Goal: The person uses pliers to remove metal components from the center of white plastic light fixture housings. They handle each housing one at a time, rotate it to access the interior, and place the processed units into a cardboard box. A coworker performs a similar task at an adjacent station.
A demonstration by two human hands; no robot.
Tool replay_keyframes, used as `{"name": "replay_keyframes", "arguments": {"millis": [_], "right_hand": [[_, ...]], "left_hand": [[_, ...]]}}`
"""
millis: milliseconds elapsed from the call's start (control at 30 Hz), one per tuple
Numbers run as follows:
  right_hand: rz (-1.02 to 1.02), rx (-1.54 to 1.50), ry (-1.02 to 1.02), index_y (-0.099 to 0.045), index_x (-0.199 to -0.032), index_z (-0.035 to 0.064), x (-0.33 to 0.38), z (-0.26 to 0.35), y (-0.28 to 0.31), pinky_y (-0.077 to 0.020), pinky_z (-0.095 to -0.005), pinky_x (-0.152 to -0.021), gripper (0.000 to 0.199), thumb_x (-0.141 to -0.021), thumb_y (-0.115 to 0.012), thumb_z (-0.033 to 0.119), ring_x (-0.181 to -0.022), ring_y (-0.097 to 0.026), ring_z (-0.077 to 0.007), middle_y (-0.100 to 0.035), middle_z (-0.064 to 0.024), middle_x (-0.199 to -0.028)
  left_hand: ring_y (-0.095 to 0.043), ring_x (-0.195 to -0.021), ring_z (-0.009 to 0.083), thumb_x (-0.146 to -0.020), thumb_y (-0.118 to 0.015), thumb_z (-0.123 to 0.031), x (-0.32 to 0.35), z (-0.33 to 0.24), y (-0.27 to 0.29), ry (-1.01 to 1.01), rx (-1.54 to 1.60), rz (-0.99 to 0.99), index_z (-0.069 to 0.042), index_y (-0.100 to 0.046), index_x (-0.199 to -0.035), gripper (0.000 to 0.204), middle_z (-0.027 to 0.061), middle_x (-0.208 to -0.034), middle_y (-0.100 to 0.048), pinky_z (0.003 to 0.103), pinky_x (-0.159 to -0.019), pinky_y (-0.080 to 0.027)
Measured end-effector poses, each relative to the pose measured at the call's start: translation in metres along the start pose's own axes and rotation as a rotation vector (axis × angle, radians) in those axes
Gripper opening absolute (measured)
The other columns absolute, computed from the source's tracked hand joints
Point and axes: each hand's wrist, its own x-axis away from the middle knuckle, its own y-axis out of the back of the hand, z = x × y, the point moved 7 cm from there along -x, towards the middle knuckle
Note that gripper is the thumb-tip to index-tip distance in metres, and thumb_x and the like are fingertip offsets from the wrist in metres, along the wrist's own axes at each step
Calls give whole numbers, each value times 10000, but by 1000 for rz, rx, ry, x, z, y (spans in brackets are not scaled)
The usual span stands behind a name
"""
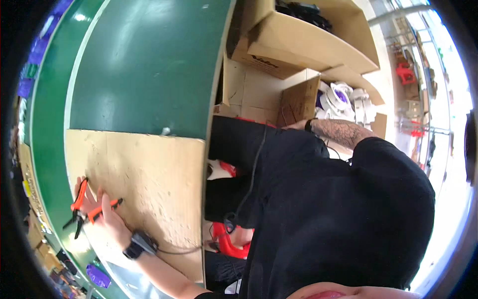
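Note:
My left hand point(110, 223) is over the wooden board on the table and holds a pair of pliers point(93, 215). The pliers have orange handles, spread apart, and short black jaws pointing away from my palm. A dark band with a small box and a cable circles my left wrist. My right hand point(297, 125) is low beside my thigh, close to the brown cardboard divider point(300, 100) of a box. Its fingers are mostly hidden, so I cannot make out anything in them. The board point(154, 174) is pale and covered with small scratches.
A green tabletop point(149, 65) stretches beyond the board. White ring-shaped parts point(343, 99) fill a carton beside my right arm. A larger cardboard box point(318, 42) holds black items. Part of a red stool point(229, 244) shows beneath me. A purple packet point(98, 275) lies past the table edge.

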Motion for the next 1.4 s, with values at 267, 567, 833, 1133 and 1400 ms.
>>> {"name": "replay_keyframes", "arguments": {"millis": [267,567,833,1133,1400], "right_hand": [[53,120,-186,-427,-1500,175,39,3,-77,-551,-406,-870,645,-1021,-367,602,-1157,-591,-204,-615,-93,-1321],[-161,481,342,-639,-1200,103,-12,-11,3,-578,-376,-736,349,-978,-530,349,-884,-670,-230,-685,-69,-1051],[-1416,407,-173,-641,-1167,-14,65,19,222,-478,-470,-920,487,-811,-682,316,-1173,-558,-394,-564,-186,-1313],[-932,22,309,-558,-1325,10,3,-8,235,-585,-472,-832,462,-898,-662,154,-993,-690,-319,-697,-137,-1113],[-791,461,202,-444,-1445,68,-25,-2,226,-445,-438,-1057,526,-967,-554,255,-1252,-534,-283,-538,-151,-1340]], "left_hand": [[-335,-1451,399,-837,-580,-170,-2,13,4,36,215,-65,41,-321,-1486,730,286,-1544,-349,449,-1086,-352],[-311,-1468,358,-945,-457,-75,-10,20,3,80,249,-32,81,-284,-1489,592,261,-1571,-310,438,-1221,-246],[-404,-1403,355,-955,-494,-147,-35,34,11,35,387,-98,87,-409,-1421,528,272,-1515,-396,435,-1170,-338],[-332,-1434,423,-956,-467,-237,-18,27,19,59,559,-222,164,-383,-1415,615,331,-1530,-331,446,-1203,-281],[-298,-1454,427,-939,-430,-275,-9,19,14,90,470,-220,155,-354,-1450,672,344,-1539,-304,418,-1160,-298]]}}
